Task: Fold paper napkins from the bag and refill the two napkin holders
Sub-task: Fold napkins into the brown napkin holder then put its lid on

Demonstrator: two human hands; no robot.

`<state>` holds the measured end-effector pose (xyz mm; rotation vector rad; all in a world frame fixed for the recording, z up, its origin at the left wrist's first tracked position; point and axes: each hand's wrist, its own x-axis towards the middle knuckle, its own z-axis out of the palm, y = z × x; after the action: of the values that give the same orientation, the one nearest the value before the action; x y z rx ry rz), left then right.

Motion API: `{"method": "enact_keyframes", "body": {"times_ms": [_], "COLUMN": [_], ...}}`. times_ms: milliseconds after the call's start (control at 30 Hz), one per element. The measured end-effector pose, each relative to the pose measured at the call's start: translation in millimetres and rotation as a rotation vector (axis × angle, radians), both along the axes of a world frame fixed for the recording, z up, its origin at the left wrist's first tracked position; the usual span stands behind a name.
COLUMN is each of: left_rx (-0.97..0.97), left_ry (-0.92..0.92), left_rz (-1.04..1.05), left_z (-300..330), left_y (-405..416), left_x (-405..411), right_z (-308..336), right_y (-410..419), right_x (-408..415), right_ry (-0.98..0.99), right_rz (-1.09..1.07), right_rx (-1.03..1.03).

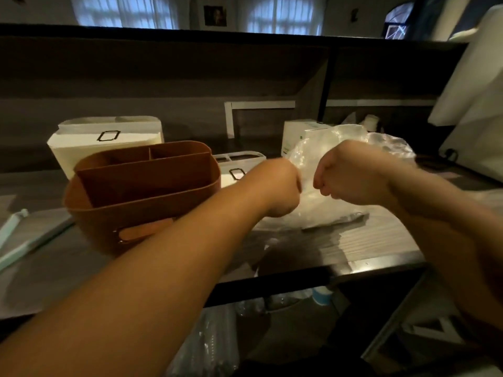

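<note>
1. Gripping the bag (337,170) from both sides, the left hand (277,189) and right hand (351,175) are fisted on the clear plastic, knuckles nearly meeting. It looks as if they are pulling its mouth open, though the fingertips are hidden.
2. Judging by its crinkles and shine, the bag is thin, soft and slippery. It probably weighs almost nothing and will stretch or tear rather than resist. A hold at the opening's edges, where the hands now are, seems best.
3. The bag rests on the counter (381,240), toward its right end. A white mass shows through the plastic, likely the napkins. They should be light, limp and easily creased, so they are better lifted as a flat stack than pinched at a corner.
4. Left of the hands, the brown holder (141,194) stands near the counter's front. Its divided compartments look empty.
5. Behind it, a small white holder (239,164) is mostly hidden by the left arm. A larger white box (106,142) stands farther back.
6. Behind the bag sits another white box (302,134).
</note>
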<state>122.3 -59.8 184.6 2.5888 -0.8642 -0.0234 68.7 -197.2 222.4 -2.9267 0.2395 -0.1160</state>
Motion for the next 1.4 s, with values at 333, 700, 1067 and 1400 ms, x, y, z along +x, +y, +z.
{"method": "enact_keyframes", "body": {"times_ms": [333,700,1067,1400], "left_rx": [-0.186,-0.113,-0.087,-0.181], "left_ry": [-0.057,-0.004,-0.07,-0.129], "left_rz": [0.001,-0.091,-0.144,-0.147], "left_z": [-56.9,-63.8,-65.6,-66.4], "left_y": [10.9,19.7,19.2,19.5], "left_x": [5.2,8.7,10.0,12.2], "right_z": [-40.2,-30.9,-23.2,-26.5], "right_y": [-17.1,-23.7,-8.4,-9.5], "right_x": [-10.9,25.6,49.4,61.6], "right_ry": [0.021,0.154,0.569,0.564], "right_rz": [-0.152,0.101,0.24,0.213], "right_rx": [-0.202,-0.287,-0.509,-0.672]}}
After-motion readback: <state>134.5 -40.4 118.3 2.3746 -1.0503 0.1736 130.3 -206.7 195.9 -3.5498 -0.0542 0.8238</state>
